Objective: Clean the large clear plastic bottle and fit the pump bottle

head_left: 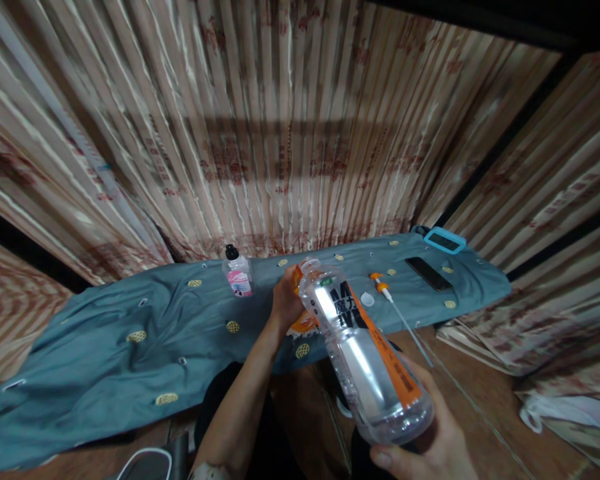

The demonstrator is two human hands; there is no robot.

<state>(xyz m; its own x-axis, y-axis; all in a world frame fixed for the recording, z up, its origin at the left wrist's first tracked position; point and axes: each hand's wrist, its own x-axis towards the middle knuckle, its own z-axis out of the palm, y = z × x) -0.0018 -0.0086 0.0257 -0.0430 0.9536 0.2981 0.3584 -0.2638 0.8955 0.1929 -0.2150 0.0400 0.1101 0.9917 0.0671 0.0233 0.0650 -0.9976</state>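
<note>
My right hand (430,437) grips the base of a clear plastic bottle (365,353) with an orange label, tilted so its open neck points away from me. My left hand (286,301) is closed around something orange at the bottle's neck; what exactly it holds is partly hidden by the bottle. Both hands are above the near edge of a teal patterned cloth (130,347) spread over a low surface.
On the cloth stand a small pump bottle with a pink label (238,272), a white cap (367,299), a long thin tube with an orange end (397,310), a black phone (429,273) and a blue-framed device (445,241). Striped curtains hang behind.
</note>
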